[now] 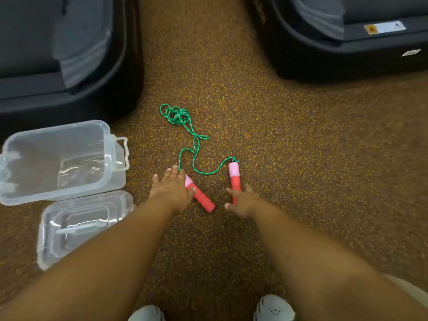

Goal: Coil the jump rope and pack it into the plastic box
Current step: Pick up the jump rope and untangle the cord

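Speckled brown floor between two dark machines.

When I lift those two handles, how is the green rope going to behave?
The green rope lies in loose bends, so it will probably hang limp and trail. Its tangled clump at the far end may snag instead of unspooling. It looks thin, so likely light beside the red handles.

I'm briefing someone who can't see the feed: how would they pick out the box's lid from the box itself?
Start at the dark machine base on the left; in front of it on the speckled floor sits the open clear plastic box. The lid lies flat just nearer the person, beside the left forearm. It is shallower than the box, with raised ridges.
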`<state>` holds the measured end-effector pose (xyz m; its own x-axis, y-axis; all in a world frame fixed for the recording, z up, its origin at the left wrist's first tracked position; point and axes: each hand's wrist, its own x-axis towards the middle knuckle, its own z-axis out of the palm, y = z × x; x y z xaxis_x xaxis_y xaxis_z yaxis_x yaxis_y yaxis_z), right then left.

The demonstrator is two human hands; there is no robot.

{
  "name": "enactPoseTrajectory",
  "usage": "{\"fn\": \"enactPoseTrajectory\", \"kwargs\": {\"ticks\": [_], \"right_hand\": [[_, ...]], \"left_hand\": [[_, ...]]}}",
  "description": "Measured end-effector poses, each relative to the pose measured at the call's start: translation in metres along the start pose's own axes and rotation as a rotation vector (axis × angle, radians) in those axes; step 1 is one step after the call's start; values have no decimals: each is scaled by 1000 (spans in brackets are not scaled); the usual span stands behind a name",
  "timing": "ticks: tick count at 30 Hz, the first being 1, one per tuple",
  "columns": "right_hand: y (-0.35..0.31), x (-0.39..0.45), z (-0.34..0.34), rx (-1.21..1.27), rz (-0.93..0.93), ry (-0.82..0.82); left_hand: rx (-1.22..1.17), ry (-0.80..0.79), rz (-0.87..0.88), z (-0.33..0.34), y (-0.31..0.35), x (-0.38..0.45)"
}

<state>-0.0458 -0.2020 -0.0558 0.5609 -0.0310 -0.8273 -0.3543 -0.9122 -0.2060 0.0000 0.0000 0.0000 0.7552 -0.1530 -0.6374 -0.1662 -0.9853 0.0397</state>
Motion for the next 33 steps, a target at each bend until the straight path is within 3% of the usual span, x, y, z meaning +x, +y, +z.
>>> {"fn": "enactPoseTrajectory", "kwargs": {"ticks": [10,15,21,28,33], "right_hand": [[4,9,17,-32,39,-50],[-10,-17,-1,189,9,304],[-31,-54,-34,526,54,394],[-49,-112,-56,761,-162,353],[-63,-171,-64,946,-358,237]], "left_hand": [[-13,-30,5,5,-7,-8],[-44,-39,-5,1,-6,-19],[-127,20,-8,-17,-6,-40],[-322,174,-2,-54,-13,-80],[-708,240,-72,-83,-6,-112]]}}
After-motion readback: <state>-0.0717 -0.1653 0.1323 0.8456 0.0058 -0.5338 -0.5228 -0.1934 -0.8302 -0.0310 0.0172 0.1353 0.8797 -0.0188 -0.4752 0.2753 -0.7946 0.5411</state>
